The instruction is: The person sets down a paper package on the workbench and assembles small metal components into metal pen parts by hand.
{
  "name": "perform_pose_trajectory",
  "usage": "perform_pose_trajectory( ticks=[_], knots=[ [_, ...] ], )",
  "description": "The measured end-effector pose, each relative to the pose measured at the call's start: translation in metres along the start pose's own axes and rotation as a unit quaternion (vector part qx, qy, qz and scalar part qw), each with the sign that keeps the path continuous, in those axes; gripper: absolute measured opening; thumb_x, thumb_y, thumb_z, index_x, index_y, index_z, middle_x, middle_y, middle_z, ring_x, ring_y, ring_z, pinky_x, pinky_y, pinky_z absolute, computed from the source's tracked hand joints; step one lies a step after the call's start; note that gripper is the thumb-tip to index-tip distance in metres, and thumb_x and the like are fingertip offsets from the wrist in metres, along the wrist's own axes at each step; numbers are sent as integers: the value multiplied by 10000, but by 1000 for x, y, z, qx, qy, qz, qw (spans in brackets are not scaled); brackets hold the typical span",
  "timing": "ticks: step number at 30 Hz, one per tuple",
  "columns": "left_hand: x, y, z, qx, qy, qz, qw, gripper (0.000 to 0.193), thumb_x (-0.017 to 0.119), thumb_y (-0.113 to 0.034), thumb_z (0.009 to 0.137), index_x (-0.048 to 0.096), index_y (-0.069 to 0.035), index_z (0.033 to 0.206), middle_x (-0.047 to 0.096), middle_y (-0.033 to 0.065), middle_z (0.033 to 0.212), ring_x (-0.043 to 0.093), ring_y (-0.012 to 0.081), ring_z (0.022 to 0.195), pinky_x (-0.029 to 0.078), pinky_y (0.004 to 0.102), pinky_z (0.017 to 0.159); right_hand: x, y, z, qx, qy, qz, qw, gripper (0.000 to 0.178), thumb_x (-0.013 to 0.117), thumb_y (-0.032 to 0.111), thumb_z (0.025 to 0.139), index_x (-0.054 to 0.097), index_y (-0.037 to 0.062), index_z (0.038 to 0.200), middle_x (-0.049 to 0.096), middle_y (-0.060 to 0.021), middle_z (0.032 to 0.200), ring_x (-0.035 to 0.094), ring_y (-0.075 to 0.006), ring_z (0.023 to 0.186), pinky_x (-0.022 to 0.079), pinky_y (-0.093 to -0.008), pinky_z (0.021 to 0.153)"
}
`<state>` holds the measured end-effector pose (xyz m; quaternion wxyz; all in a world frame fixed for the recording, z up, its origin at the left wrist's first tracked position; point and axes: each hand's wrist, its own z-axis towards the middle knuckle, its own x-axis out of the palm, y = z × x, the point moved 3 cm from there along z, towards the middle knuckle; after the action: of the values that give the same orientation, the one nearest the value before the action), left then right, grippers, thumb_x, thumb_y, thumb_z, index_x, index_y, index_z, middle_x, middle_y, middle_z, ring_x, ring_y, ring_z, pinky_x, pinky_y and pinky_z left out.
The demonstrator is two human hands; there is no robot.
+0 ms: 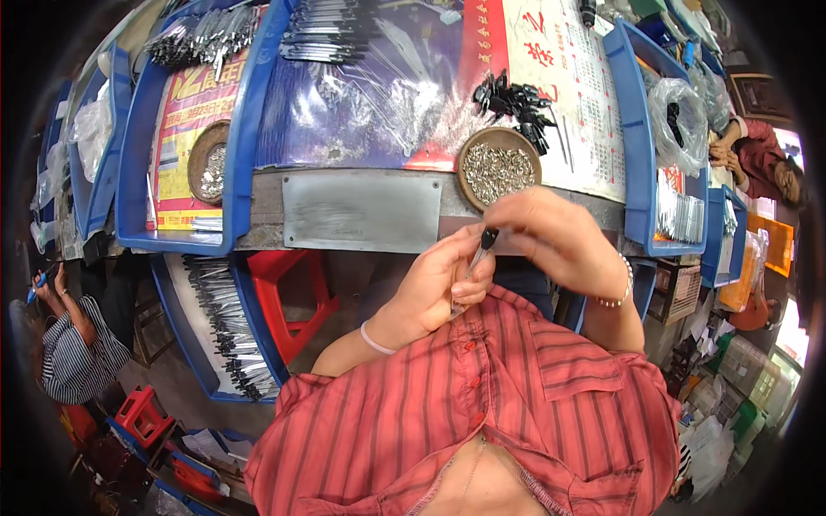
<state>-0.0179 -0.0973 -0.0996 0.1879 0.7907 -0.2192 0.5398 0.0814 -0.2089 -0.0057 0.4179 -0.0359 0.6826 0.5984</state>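
Note:
In front of my chest, my left hand (443, 279) is closed around a slim pen-like stick (474, 258) with a black tip and a pale, silvery body. It stands tilted, black end up. My right hand (551, 236) is just right of that tip, smeared by motion, so I cannot make out whether its fingers hold anything. Beyond it, at the bench edge, a round brown bowl (463, 168) holds many tiny metal pieces (499, 168). A loose pile of black parts (514, 105) lies behind the bowl.
Finished-looking rows of black-and-silver sticks (323, 33) lie at the back. Blue trays flank me: one left (245, 146) with a second bowl (196, 163), one right (638, 155) with sticks and plastic bags. A lower blue tray (185, 331) and red stool (280, 301) stand left. Other people sit nearby.

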Motion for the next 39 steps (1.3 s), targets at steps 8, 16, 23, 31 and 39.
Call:
perform_pose_trajectory(
  ticks=[8,16,23,31,39],
  knots=[
    [8,-11,-16,-8,-76,94,993,245,335,-110,956,444,-63,1170,454,25,649,328,61,421,263,187,388,17,21,15,-120,186,-170,960,206,594,157,750,541,41,911,513,-72,864,551,-246,798,476,-353,673],
    [7,-36,-22,-13,-39,129,991,261,324,-140,972,436,-69,1197,492,47,671,395,80,434,330,197,405,21,23,41,-186,205,-231,933,205,585,235,779,503,55,831,509,-72,803,564,-211,755,483,-328,636],
    [1,-73,-32,82,19,115,990,465,314,-328,992,293,-53,1366,609,200,979,616,195,649,498,231,551,-10,13,87,-162,183,-223,944,161,595,150,776,513,30,845,502,-115,794,583,-290,689,481,-365,569],
    [-31,-82,-51,480,-144,437,747,468,344,-367,984,305,-19,1295,588,162,1000,595,143,750,488,239,659,-22,-50,179,-46,-17,-126,991,102,585,64,748,531,7,813,547,-160,782,557,-338,751,446,-408,669],
    [-39,-70,-42,515,-137,580,616,347,506,-107,920,379,35,1209,638,161,911,611,135,693,502,245,635,49,-95,263,-64,-104,-201,972,108,539,38,740,521,-8,835,555,-192,840,569,-376,781,464,-439,697]
  ],
)
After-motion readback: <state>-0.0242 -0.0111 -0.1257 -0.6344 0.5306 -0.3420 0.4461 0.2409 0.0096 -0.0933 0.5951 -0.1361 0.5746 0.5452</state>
